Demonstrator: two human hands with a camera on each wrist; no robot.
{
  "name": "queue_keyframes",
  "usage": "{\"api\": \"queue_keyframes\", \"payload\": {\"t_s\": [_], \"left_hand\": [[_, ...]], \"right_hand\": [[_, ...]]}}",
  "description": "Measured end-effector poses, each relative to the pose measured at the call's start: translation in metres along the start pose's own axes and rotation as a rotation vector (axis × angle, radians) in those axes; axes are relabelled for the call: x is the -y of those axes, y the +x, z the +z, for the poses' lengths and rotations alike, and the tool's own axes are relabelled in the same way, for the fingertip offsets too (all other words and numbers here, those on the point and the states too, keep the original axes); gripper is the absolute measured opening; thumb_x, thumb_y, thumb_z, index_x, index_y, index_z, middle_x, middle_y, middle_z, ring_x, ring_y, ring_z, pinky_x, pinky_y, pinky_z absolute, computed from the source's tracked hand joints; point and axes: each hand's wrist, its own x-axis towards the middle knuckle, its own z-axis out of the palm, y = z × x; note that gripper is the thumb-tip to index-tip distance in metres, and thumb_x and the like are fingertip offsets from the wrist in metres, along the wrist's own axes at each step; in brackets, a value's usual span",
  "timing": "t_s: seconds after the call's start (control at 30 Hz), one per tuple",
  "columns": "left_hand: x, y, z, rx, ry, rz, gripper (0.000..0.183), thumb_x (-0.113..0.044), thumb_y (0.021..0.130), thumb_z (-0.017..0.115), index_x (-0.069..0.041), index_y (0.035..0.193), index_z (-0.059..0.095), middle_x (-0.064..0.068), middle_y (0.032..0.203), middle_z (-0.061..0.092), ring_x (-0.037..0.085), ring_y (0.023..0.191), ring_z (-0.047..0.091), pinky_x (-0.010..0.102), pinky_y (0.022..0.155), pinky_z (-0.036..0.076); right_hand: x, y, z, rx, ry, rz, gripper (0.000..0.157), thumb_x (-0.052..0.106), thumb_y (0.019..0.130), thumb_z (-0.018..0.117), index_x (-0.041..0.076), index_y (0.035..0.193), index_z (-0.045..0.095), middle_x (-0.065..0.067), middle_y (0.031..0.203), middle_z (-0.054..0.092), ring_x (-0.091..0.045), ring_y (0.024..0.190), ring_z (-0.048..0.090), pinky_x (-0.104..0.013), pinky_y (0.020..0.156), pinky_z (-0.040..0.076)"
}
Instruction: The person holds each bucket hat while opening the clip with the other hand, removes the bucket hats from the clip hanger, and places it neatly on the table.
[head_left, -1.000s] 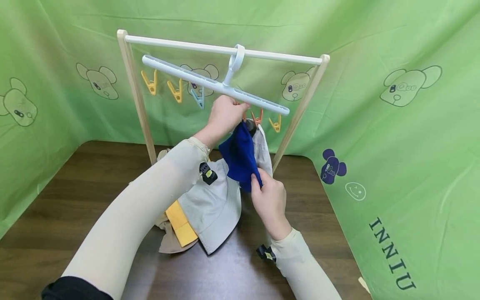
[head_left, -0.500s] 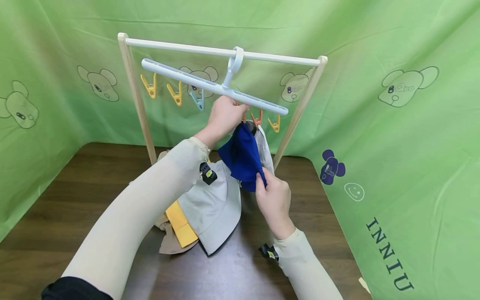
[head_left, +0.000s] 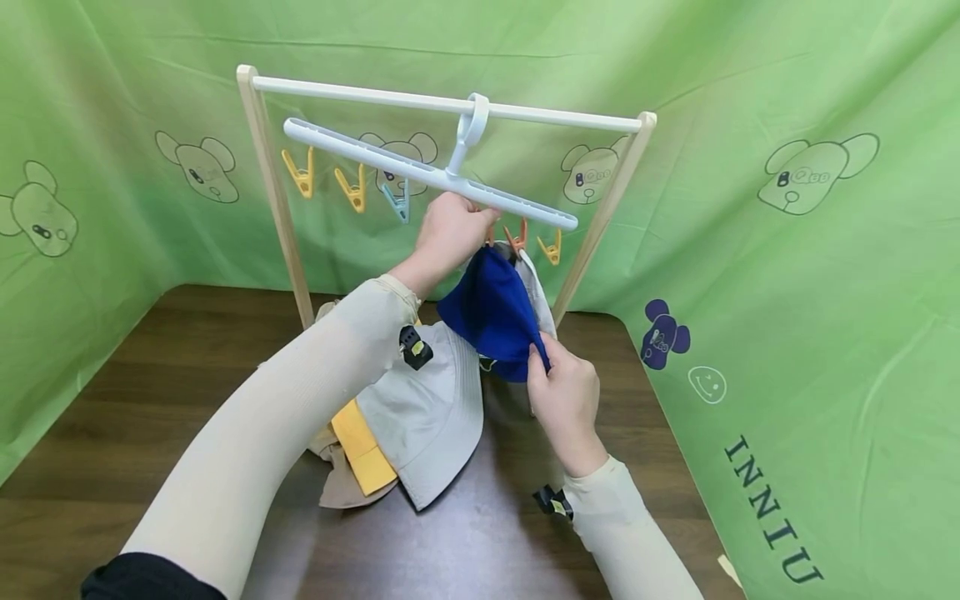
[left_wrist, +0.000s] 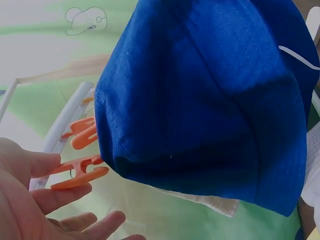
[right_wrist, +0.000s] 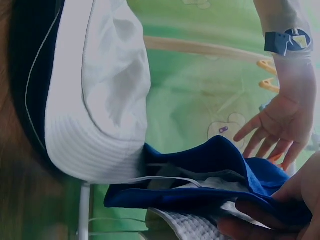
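My left hand is raised just under the hanger bar and pinches the arms of an orange clothespin between thumb and index finger, the other fingers spread. The clothespin's jaws are right at the crown edge of a blue bucket hat. Lower and to the right, my right hand pinches the brim of this blue hat between thumb and fingers. A pale hat hangs behind it from another orange clothespin. In the head view, most of the pinched clothespin is hidden by my left hand.
A pale blue hanger hangs by its hook from the rack's white rail. Yellow clothespins and a blue clothespin dangle from it. Below, a light grey bucket hat lies over a yellow hat and a brown hat.
My right hand has moved to the right, drawing the blue hat's brim along and spreading the hat wider. My left hand stays in place at the clothespin.
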Motion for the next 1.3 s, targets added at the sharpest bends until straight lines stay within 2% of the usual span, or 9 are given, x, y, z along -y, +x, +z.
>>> {"api": "queue_keyframes", "payload": {"t_s": [0.13, 0.33, 0.57, 0.73, 0.9, 1.13, 1.3], "left_hand": [[-0.001, 0.002, -0.001, 0.005, 0.022, 0.001, 0.039, -0.044, 0.099, 0.066, -0.010, 0.082, 0.077, -0.004, 0.066, 0.064, 0.017, 0.057, 0.050, 0.030, 0.051, 0.036], [-0.001, 0.004, -0.002, -0.014, 0.022, -0.007, 0.040, -0.044, 0.097, 0.068, -0.015, 0.071, 0.073, -0.004, 0.060, 0.062, 0.018, 0.060, 0.053, 0.031, 0.055, 0.038], [0.001, 0.003, -0.001, 0.010, 0.021, -0.016, 0.038, -0.046, 0.097, 0.067, -0.014, 0.080, 0.078, 0.005, 0.082, 0.077, 0.017, 0.069, 0.060, 0.031, 0.060, 0.040], [0.000, 0.003, 0.000, 0.002, 0.020, -0.027, 0.036, -0.047, 0.096, 0.069, -0.016, 0.079, 0.079, 0.002, 0.080, 0.077, 0.016, 0.071, 0.061, 0.030, 0.063, 0.041], [0.000, 0.004, 0.002, 0.005, 0.009, -0.035, 0.037, -0.048, 0.095, 0.070, -0.016, 0.077, 0.078, -0.002, 0.070, 0.073, 0.017, 0.065, 0.057, 0.030, 0.059, 0.039], [0.000, 0.005, 0.007, -0.010, -0.003, -0.051, 0.042, -0.051, 0.092, 0.072, -0.016, 0.069, 0.070, -0.006, 0.052, 0.050, 0.014, 0.052, 0.043, 0.029, 0.049, 0.030], [-0.001, 0.004, 0.009, -0.012, -0.011, -0.065, 0.048, -0.053, 0.091, 0.073, -0.017, 0.062, 0.060, -0.007, 0.050, 0.042, 0.013, 0.049, 0.037, 0.029, 0.047, 0.028]], "right_hand": [[-0.004, 0.003, -0.005, 0.000, -0.013, -0.003, 0.015, 0.013, 0.094, 0.066, 0.010, 0.079, 0.067, 0.000, 0.050, 0.036, -0.022, 0.044, 0.039, -0.033, 0.041, 0.020], [-0.008, 0.007, -0.009, -0.017, -0.022, -0.006, 0.017, 0.012, 0.095, 0.065, 0.010, 0.079, 0.067, 0.002, 0.049, 0.032, -0.018, 0.043, 0.034, -0.032, 0.041, 0.018], [-0.015, 0.011, -0.013, -0.016, -0.029, 0.002, 0.019, 0.012, 0.095, 0.064, 0.010, 0.076, 0.064, 0.002, 0.050, 0.032, -0.018, 0.043, 0.034, -0.032, 0.041, 0.017], [-0.020, 0.016, -0.017, -0.027, -0.055, -0.009, 0.020, 0.013, 0.094, 0.062, 0.011, 0.074, 0.061, 0.001, 0.051, 0.033, -0.021, 0.045, 0.033, -0.034, 0.042, 0.018], [-0.022, 0.020, -0.023, -0.034, -0.076, -0.017, 0.019, 0.013, 0.094, 0.062, 0.011, 0.076, 0.063, -0.001, 0.051, 0.037, -0.023, 0.045, 0.034, -0.035, 0.042, 0.019], [-0.026, 0.021, -0.029, -0.054, -0.096, -0.027, 0.014, 0.011, 0.094, 0.061, 0.009, 0.083, 0.069, -0.004, 0.050, 0.041, -0.022, 0.044, 0.033, -0.034, 0.041, 0.018], [-0.027, 0.022, -0.036, -0.078, -0.121, -0.057, 0.014, 0.012, 0.095, 0.059, 0.008, 0.085, 0.069, -0.006, 0.054, 0.049, -0.022, 0.042, 0.036, -0.034, 0.041, 0.020]]}}
